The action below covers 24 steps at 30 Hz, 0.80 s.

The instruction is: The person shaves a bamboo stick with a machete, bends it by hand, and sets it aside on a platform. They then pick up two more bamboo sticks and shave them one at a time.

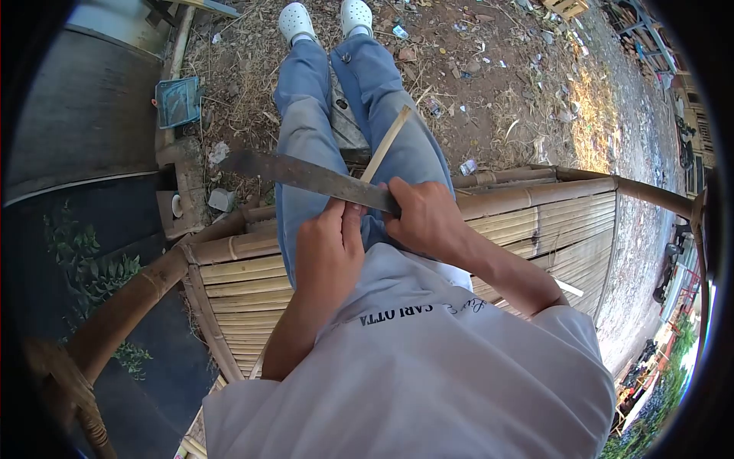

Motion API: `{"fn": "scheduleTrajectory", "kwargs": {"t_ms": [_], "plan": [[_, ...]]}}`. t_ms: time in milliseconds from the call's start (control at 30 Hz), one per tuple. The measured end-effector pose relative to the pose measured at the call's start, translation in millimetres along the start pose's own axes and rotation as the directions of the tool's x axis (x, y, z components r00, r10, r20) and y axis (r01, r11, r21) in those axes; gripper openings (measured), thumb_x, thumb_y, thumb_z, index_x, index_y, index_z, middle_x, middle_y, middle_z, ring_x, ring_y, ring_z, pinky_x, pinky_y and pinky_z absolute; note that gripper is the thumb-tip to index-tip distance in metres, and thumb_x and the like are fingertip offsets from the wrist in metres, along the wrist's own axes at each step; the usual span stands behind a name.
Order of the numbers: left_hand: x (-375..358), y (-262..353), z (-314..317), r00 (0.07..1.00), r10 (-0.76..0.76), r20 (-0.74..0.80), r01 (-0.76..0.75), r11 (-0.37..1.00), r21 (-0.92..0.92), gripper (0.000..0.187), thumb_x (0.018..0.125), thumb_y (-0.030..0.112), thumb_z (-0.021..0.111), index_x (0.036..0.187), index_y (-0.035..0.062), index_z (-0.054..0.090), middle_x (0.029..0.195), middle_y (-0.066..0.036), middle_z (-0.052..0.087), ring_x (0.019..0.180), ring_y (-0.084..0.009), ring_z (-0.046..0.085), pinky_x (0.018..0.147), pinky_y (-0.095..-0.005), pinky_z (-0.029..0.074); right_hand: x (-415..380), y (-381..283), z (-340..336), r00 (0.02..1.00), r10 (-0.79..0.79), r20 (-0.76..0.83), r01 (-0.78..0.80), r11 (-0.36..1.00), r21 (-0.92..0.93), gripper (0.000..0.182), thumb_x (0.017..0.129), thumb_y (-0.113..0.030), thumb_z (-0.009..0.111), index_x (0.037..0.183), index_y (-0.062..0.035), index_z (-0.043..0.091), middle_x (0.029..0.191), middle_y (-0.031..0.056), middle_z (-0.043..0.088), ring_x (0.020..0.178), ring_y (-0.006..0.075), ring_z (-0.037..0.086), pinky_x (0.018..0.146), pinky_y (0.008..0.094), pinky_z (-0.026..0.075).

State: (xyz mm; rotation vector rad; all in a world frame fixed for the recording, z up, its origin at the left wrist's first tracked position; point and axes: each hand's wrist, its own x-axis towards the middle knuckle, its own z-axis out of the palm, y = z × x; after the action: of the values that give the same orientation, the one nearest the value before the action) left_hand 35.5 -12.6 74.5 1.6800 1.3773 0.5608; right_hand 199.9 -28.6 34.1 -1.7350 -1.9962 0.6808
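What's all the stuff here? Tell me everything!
blade: one, rusty grey, centre
strip: one, pale tan, slanting by the blade
bamboo bench: one, tan, across the middle
container: one, blue, upper left
panel: one, grey, upper left
leaves: many, green, left
wooden crate: one, tan, top right
litter: many bits, mixed, on the brown ground
far-right clutter: too blurred to count
clogs: two, white, top middle
trousers: one pair, blue, below the clogs
shirt: one, whitish, bottom middle
left hand and right hand: two, bare, at the strip and blade
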Motion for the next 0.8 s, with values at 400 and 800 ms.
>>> {"fn": "scheduleTrajectory", "kwargs": {"t_ms": [400,800], "plan": [[-36,-13,5,0.989,-0.149,0.019,0.149,0.989,-0.004,0.024,0.098,0.019,0.045,0.091,0.0005,0.059,0.069,-0.014,0.062,0.053,-0.0270,0.059,0.051,-0.0342,0.042,43,110,-38,0.851,0.462,-0.250,-0.466,0.884,0.046,0.034,0.088,-0.025,0.053,0.076,0.0052,0.063,0.061,0.0212,0.059,0.055,0.0331,0.059,0.056,0.0430,0.043],[-13,-3,12,0.991,-0.130,0.001,0.130,0.988,0.085,0.020,0.095,0.014,0.047,0.098,0.0005,0.061,0.067,-0.017,0.061,0.056,-0.0355,0.057,0.053,-0.0416,0.042,0,-9,5,0.984,0.100,0.145,-0.109,0.992,0.055,0.017,0.069,-0.015,0.064,0.075,-0.0010,0.058,0.059,0.0200,0.058,0.057,0.0412,0.058,0.056,0.0482,0.048]]}}
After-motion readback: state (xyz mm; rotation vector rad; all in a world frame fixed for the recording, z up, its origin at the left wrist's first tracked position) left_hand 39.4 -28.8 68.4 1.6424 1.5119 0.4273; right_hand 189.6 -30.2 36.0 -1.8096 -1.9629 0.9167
